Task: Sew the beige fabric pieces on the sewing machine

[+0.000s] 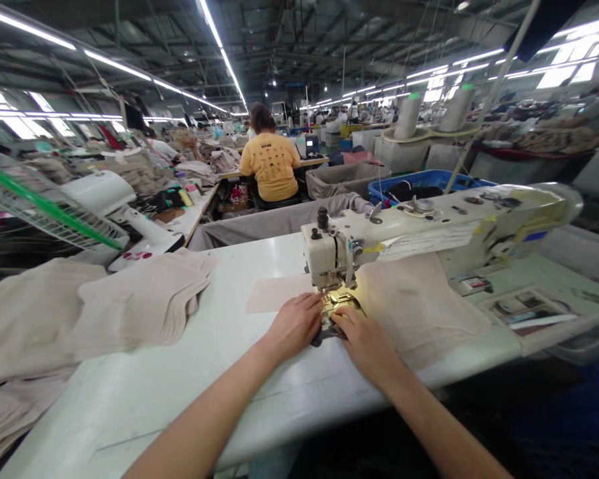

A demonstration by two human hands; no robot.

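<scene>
A white sewing machine [414, 229] stands across the table, its needle head over a lit metal needle plate [338, 301]. My left hand [297, 322] lies palm down to the left of the plate, fingers stretched towards the presser foot; its thumb is hidden. At the near right edge of the plate, my right hand [364, 342] has its finger and thumb drawn together; anything between them is too small to make out. Behind my left hand lies a flat beige fabric piece [267, 295]. A larger beige fabric panel [414, 303] lies under the machine's arm, right of the needle.
Stacked beige fabric pieces [130, 303] cover the table's left side, near a white fan [97, 196]. Small tools lie in a tray [526, 309] at the right. Beyond are a grey cloth bin [259, 223], a blue basket [432, 179] and a seated person [270, 163].
</scene>
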